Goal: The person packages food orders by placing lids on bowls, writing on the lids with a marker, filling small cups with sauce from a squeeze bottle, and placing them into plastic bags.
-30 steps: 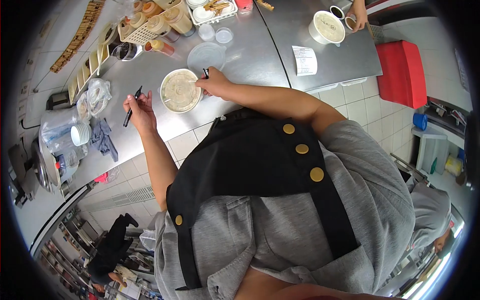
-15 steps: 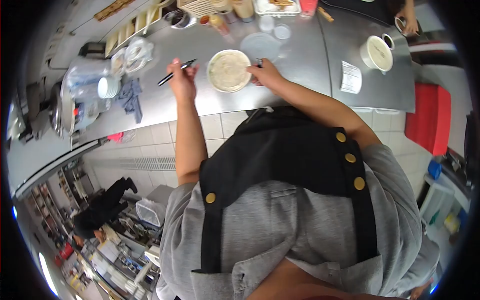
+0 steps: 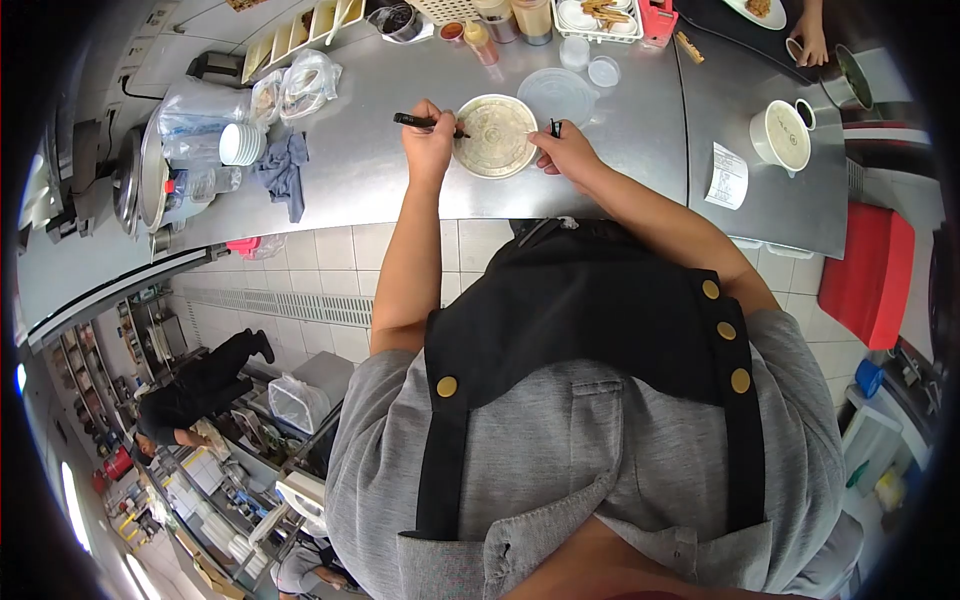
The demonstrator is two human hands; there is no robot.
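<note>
A round white takeout bowl with a translucent lid (image 3: pixel 496 138) sits on the steel counter in front of me. My left hand (image 3: pixel 430 148) is closed around a black marker (image 3: pixel 413 121), its tip at the lid's left part; whether it touches is hard to tell. On the other side, my right hand (image 3: pixel 566 152) pinches a small black marker cap (image 3: pixel 555 128), with fingertips against the bowl's right rim. Just behind the bowl lies a loose clear lid (image 3: pixel 556 96).
A second lidded bowl (image 3: pixel 781 137) bears a dark mark, near a printed receipt (image 3: pixel 728 176). Another person's hand (image 3: pixel 811 46) holds a small cup at upper right. Sauce bottles (image 3: pixel 481 43), stacked cups (image 3: pixel 241 144) and a grey cloth (image 3: pixel 284 172) are on the counter.
My left hand has brought the marker right, from beside the bowl to over its lid. My right hand stays at the rim with the cap. The whole view has shifted slightly.
</note>
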